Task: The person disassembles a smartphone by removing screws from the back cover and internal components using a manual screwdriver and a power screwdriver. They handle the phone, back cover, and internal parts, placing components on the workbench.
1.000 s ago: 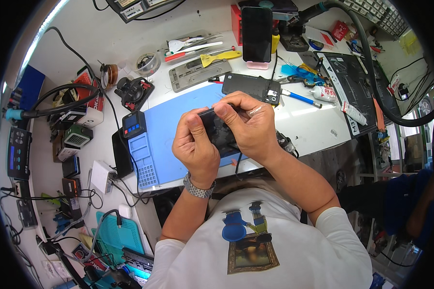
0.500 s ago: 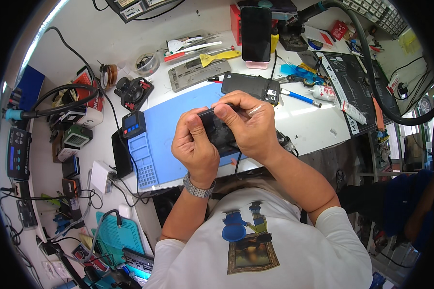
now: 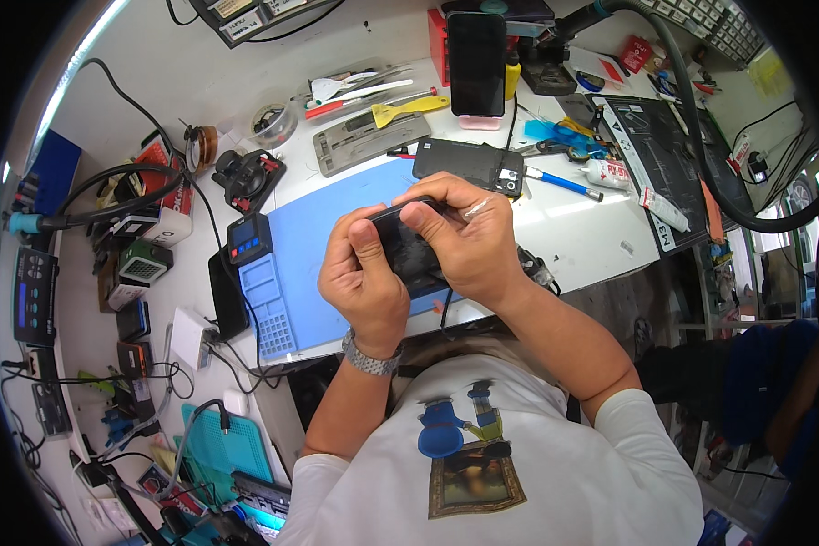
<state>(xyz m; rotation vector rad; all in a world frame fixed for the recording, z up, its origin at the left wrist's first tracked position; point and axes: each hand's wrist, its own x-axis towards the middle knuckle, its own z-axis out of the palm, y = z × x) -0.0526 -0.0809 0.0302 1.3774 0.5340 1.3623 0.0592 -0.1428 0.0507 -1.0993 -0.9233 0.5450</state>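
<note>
We hold a dark smartphone between both hands above the blue work mat, close to our chest. Our left hand clasps the phone's near-left edge, thumb laid flat on its glass face; our right hand wraps the far-right edge, fingers curled over the top and the thumb pressing down beside the other. Both grips are closed firmly on the phone. A thin pale sliver shows at the right fingertips, though we cannot tell what it is.

Just beyond our right knuckles lies a second dark phone body on the white bench, and further out another phone stands propped upright on a pink stand. Left of our left hand sits a small blue device with a dark screen; a wristwatch circles the left wrist.

We judge the phone light, stiff and slick, its glass liable to crack if flexed. Holding it by the long edges, not squeezing the face, looks safest.
</note>
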